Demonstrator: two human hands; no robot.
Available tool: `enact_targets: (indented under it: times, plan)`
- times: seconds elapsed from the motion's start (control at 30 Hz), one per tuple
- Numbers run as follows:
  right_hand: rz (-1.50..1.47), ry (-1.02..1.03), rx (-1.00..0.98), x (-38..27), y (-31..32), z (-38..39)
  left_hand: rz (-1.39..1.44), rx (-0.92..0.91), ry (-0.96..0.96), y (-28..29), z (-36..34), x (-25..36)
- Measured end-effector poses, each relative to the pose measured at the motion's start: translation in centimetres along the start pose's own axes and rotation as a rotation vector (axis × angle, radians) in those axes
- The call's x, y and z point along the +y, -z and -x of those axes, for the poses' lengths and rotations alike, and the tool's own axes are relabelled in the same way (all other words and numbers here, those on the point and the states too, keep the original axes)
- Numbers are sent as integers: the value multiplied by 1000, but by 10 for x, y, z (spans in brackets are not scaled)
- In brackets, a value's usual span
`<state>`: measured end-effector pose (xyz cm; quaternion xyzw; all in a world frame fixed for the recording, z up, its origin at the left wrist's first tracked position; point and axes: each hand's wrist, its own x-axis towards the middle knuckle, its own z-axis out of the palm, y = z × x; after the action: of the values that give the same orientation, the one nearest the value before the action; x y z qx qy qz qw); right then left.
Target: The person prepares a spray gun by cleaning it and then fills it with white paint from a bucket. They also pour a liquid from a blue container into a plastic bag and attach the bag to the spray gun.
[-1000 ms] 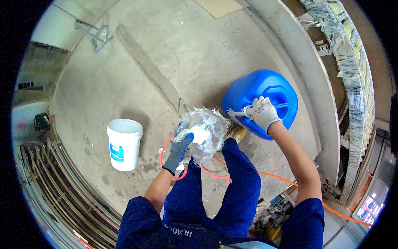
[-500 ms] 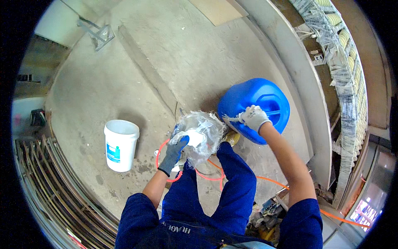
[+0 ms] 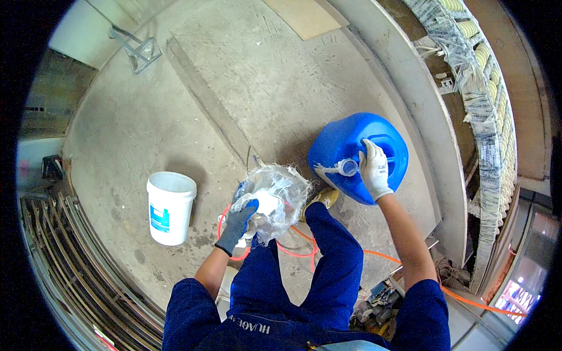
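My left hand (image 3: pixel 240 219), in a grey-blue glove, is closed on a crumpled clear plastic mass (image 3: pixel 275 199) with frayed edges and a white patch, held above my knees. My right hand (image 3: pixel 374 169), in a white glove, lies with bent fingers over the handle area of a blue plastic jerrycan (image 3: pixel 333 140) on the right. Just left of those fingers is the round translucent spout (image 3: pixel 348 167), with shredded plastic (image 3: pixel 326 168) hanging off it. Below the plastic mass run a pink hose (image 3: pixel 290 251) and an orange hose (image 3: pixel 380 253).
A white bucket (image 3: pixel 170 213) stands at left on the concrete floor (image 3: pixel 175 134). Metal rails (image 3: pixel 70 257) line the lower left. A metal bracket (image 3: pixel 134 50) and a flat board (image 3: pixel 301 17) lie farther back. A long panel (image 3: pixel 410 76) and wrapped corrugated tubing (image 3: pixel 492 117) run along the right.
My right hand has shifted right from the spout, now exposing it, and its fingers lie higher on the jerrycan. The plastic mass in my left hand has moved slightly down and left.
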<state>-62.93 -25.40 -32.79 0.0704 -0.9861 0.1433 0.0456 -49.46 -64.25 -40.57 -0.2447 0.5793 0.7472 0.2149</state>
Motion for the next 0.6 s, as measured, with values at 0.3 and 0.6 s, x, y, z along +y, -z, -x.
enact_targets:
  times: [0.3,0.6]
  plan:
    - [190,-202,59,-5,-57,-14,-144,-84,129,10,-6,-12]
    - [223,-236,46,-14,-67,-17,25,-11,162,6,-10,-18]
